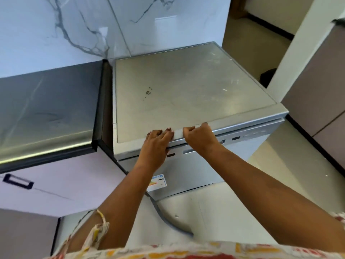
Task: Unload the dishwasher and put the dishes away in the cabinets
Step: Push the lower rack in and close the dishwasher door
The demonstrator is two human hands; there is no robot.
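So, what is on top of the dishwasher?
The dishwasher top shows a small dark stain and fingers of the left hand. The right hand grips the closed door; the inside is hidden.

Bright daylight is filling the frame, no harsh shadows. Glare is streaking along the dark countertop [46, 113] edge, well left of the fingers [161, 133]. A white reflection is shining on the marble wall [149, 19] far above them. The dishwasher top [186, 86] just beyond the fingers is giving off a dull, smeary sheen. Soft shadow is sitting on the dishwasher door [186, 171] below the fingers. The wide-angle lens is bending straight lines, worst at the corners. The cabinet handle [17, 181] far lower left is blurring, and the patterned clothing [186, 253] at the bottom edge is sitting out of focus.
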